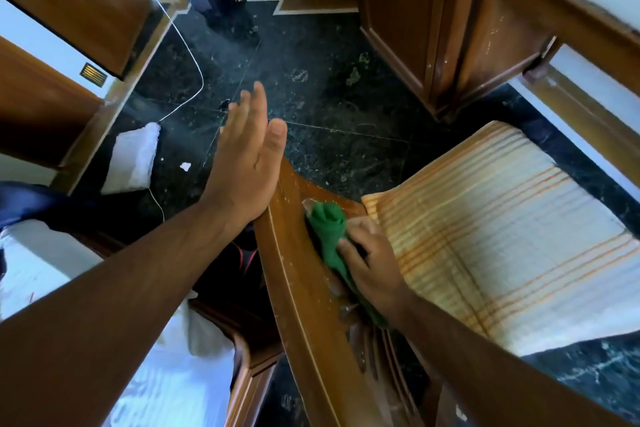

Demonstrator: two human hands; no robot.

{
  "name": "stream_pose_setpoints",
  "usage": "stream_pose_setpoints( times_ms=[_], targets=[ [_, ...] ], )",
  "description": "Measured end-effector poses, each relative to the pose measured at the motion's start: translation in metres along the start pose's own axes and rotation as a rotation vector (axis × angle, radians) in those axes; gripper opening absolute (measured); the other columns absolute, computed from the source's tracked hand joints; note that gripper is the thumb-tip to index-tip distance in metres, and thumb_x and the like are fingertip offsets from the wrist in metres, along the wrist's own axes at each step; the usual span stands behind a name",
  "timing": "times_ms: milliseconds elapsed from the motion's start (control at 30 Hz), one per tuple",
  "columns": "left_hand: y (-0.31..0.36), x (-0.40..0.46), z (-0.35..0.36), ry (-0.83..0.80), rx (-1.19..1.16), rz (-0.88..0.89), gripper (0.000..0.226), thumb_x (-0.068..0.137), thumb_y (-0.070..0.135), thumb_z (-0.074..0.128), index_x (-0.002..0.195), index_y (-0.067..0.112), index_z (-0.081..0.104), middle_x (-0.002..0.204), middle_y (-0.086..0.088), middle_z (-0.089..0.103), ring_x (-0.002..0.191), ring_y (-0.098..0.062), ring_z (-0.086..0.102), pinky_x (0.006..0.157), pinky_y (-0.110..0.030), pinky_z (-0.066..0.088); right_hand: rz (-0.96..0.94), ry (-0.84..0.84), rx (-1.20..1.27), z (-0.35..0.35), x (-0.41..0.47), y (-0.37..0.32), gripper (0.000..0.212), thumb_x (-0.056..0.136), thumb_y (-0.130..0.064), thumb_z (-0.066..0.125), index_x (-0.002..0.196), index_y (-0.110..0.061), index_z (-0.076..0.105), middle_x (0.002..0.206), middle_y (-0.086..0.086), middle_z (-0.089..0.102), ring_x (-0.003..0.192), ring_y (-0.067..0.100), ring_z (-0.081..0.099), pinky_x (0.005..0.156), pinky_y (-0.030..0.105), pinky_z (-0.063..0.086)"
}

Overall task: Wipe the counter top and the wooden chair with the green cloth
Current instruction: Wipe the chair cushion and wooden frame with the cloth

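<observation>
From the head camera, looking down, the wooden chair (294, 274) sits in the middle of the view, its curved top rail running from the centre down toward the bottom edge. The right hand (372, 263) is clenched around the green cloth (329, 236), pressing it against the inner face of the chair's rail, just beside the seat. The cloth is bunched, with its upper end poking out above the fingers (349, 253) and a strip trailing down below the wrist. The left hand (247, 156) is released, flat, fingers straight and together, with the heel of the palm resting against the outer edge of the chair's rail near its upper end.

The seat to the right of the rail carries a striped cushion (502, 236), pale with orange lines. Beyond the chair lies a dark speckled floor (311, 62), with a thin white cable (194, 55) curving across it and a white cloth (133, 156) lying to the left of the chair. A wooden cabinet (450, 28) stands beyond the chair's seat, against the wall.
</observation>
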State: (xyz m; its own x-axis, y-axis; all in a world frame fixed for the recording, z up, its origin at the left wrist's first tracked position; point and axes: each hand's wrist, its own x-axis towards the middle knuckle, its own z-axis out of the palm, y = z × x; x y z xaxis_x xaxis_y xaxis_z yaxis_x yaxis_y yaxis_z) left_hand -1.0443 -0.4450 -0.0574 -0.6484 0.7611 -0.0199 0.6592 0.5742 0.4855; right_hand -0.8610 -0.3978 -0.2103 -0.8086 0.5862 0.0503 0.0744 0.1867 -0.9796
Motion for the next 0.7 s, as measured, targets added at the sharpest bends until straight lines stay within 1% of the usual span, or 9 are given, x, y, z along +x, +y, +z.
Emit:
stream_pose_setpoints(
  times_ms=[33, 100, 167, 233, 300, 367, 467, 600, 700],
  targets=[
    [0.001, 0.000, 0.000, 0.002, 0.000, -0.008, 0.080, 0.091, 0.069, 0.008, 0.160, 0.028, 0.000, 0.169, -0.001, -0.002, 0.154, -0.019, -0.010, 0.124, -0.049, -0.001, -0.017, 0.026, -0.055, -0.001, 0.012, 0.000, 0.021, 0.096, -0.025, 0.054, 0.106, -0.014, 0.069, 0.101, 0.002, 0.056, 0.096, 0.019, 0.053, 0.081, 0.041, 0.046],
    [0.003, -0.001, -0.002, 0.002, 0.008, -0.016, 0.075, 0.094, 0.063, 0.010, 0.160, 0.027, 0.001, 0.169, -0.002, -0.002, 0.154, -0.020, -0.009, 0.124, -0.050, 0.000, -0.113, -0.049, -0.292, -0.003, 0.037, -0.001, 0.024, 0.094, -0.021, 0.059, 0.115, -0.015, 0.069, 0.105, 0.007, 0.057, 0.096, 0.022, 0.052, 0.079, 0.038, 0.045],
    [0.005, -0.001, -0.003, -0.006, 0.019, -0.020, 0.072, 0.097, 0.059, 0.013, 0.160, 0.027, 0.001, 0.169, -0.003, -0.001, 0.154, -0.021, -0.009, 0.124, -0.051, 0.001, -0.214, -0.125, -0.559, -0.008, 0.059, -0.006, 0.030, 0.093, -0.022, 0.059, 0.122, -0.022, 0.066, 0.104, 0.009, 0.056, 0.092, 0.024, 0.052, 0.072, 0.037, 0.046],
    [0.005, 0.000, -0.004, -0.013, 0.029, -0.024, 0.070, 0.098, 0.057, 0.014, 0.160, 0.028, 0.000, 0.169, -0.004, -0.001, 0.154, -0.022, -0.009, 0.124, -0.052, 0.001, -0.305, -0.170, -0.697, -0.014, 0.073, -0.009, 0.031, 0.093, -0.025, 0.060, 0.122, -0.019, 0.066, 0.100, 0.012, 0.057, 0.083, 0.028, 0.054, 0.064, 0.040, 0.049],
    [0.005, -0.001, -0.004, -0.015, 0.044, -0.026, 0.068, 0.100, 0.055, 0.015, 0.160, 0.027, 0.001, 0.169, -0.006, -0.001, 0.154, -0.023, -0.009, 0.124, -0.051, 0.001, -0.419, -0.242, -0.737, -0.016, 0.075, -0.012, 0.028, 0.091, -0.024, 0.063, 0.115, -0.012, 0.069, 0.096, 0.013, 0.059, 0.077, 0.029, 0.056, 0.060, 0.041, 0.051],
    [0.005, -0.001, -0.004, -0.016, 0.053, -0.028, 0.066, 0.101, 0.054, 0.016, 0.160, 0.028, 0.001, 0.169, -0.007, 0.000, 0.155, -0.024, -0.008, 0.123, -0.051, 0.002, -0.473, -0.316, -0.683, -0.016, 0.073, -0.014, 0.023, 0.092, -0.026, 0.060, 0.109, -0.014, 0.070, 0.095, 0.009, 0.060, 0.079, 0.023, 0.057, 0.063, 0.039, 0.052],
    [0.007, 0.000, -0.003, -0.014, 0.063, -0.033, 0.065, 0.102, 0.053, 0.017, 0.160, 0.028, 0.003, 0.169, -0.006, 0.001, 0.155, -0.023, -0.007, 0.123, -0.052, 0.004, -0.547, -0.403, -0.787, -0.012, 0.072, -0.012, 0.026, 0.094, -0.029, 0.058, 0.118, -0.023, 0.066, 0.102, 0.008, 0.056, 0.082, 0.023, 0.055, 0.063, 0.039, 0.051],
    [0.006, 0.000, -0.004, -0.018, 0.076, -0.029, 0.065, 0.102, 0.054, 0.017, 0.160, 0.029, 0.004, 0.169, -0.005, 0.004, 0.155, -0.024, -0.005, 0.123, -0.052, 0.005, -0.403, -0.314, -0.820, -0.003, 0.082, -0.016, 0.036, 0.093, -0.035, 0.055, 0.129, -0.037, 0.055, 0.100, 0.007, 0.047, 0.080, 0.024, 0.050, 0.057, 0.037, 0.048],
    [0.006, -0.001, -0.005, -0.027, 0.072, -0.031, 0.066, 0.100, 0.055, 0.016, 0.160, 0.029, 0.005, 0.169, -0.006, 0.006, 0.155, -0.025, -0.005, 0.123, -0.052, 0.004, -0.367, -0.436, -0.780, -0.016, 0.060, 0.000, 0.034, 0.092, -0.036, 0.057, 0.126, -0.034, 0.058, 0.103, 0.006, 0.047, 0.087, 0.022, 0.049, 0.065, 0.033, 0.046]
  ],
)
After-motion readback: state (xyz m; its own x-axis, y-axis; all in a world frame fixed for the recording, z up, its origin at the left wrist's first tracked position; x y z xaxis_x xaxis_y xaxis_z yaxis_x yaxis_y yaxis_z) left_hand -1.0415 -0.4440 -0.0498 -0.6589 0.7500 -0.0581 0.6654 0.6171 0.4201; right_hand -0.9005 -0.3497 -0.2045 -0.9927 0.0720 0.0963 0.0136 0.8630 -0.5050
